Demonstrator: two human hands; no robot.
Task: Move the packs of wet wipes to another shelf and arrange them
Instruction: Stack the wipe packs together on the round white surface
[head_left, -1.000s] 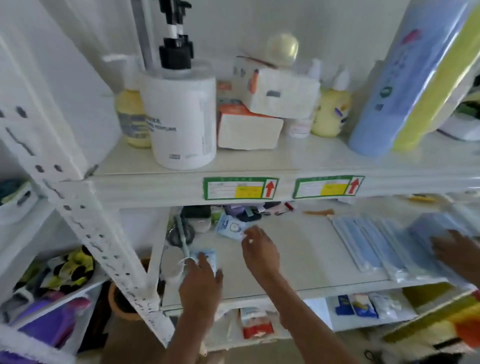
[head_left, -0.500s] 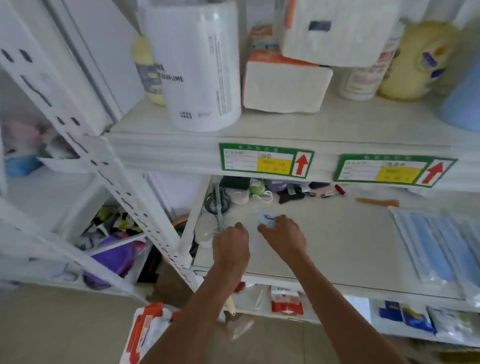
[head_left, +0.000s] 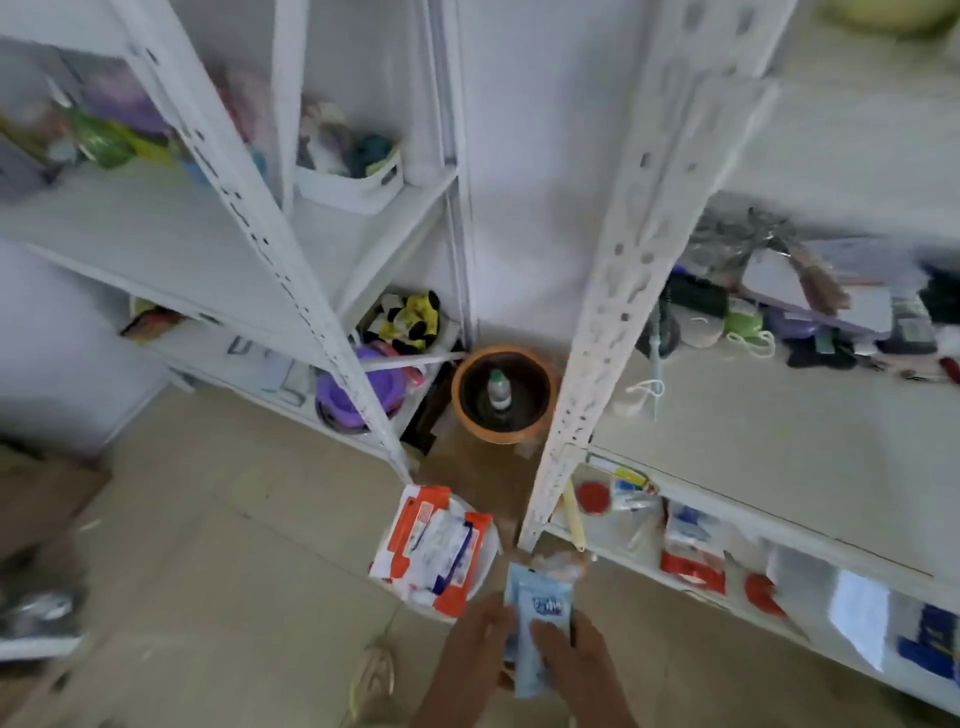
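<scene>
Both my hands hold small light-blue packs of wet wipes (head_left: 537, 618) low at the bottom middle of the head view, above the floor. My left hand (head_left: 478, 649) grips them from the left and my right hand (head_left: 571, 660) from the right, thumb across the front pack. Larger orange-and-white wipe packs (head_left: 434, 545) lie in a white bowl on the floor just ahead of my hands, at the foot of the left rack's post. The beige shelf (head_left: 769, 457) of the right rack is to my right.
An orange pot (head_left: 501, 395) with a small bottle in it stands on the floor between the two racks. The left rack (head_left: 291, 260) carries a white basket, a purple bowl and cloths. Clutter lies at the back of the right shelf (head_left: 810, 312); red-and-white packets fill the lower shelf (head_left: 691, 551).
My hands have come off the right shelf with the small blue packs and dropped low over the floor. The view has swung down and to the left.
</scene>
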